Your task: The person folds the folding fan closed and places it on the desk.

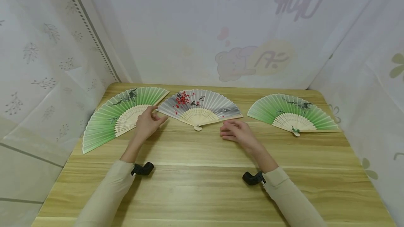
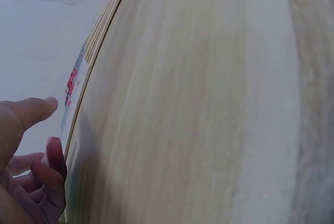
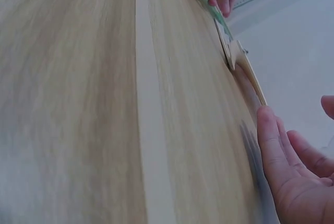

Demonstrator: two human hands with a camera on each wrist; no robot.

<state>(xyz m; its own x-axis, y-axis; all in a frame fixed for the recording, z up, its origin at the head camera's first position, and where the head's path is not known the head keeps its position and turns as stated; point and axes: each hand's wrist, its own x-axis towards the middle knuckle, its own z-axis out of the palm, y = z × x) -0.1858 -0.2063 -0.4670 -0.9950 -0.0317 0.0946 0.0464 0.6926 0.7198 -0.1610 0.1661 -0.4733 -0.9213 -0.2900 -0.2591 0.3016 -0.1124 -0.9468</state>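
Spread out in the middle of the wooden table is a grey-white folding fan [image 1: 202,102] with red blossoms and birds, its pivot toward the person. The left hand [image 1: 147,123] is by its left end, fingers loosely bent, thumb and forefinger apart; in the left wrist view that hand [image 2: 31,166] has nothing between its fingers. The right hand [image 1: 240,134] is just below the fan's right end, fingers relaxed. From the right wrist view, the right hand's [image 3: 295,166] fingertip is at the fan's edge stick [image 3: 253,80]; whether it touches, I cannot tell.
A green fan [image 1: 107,118] lies open at the left, partly behind the left hand, and another green fan [image 1: 293,109] lies open at the right. The wooden table [image 1: 195,192] meets printed white curtains at the back and both sides. Black devices [image 1: 143,169] are on both wrists.
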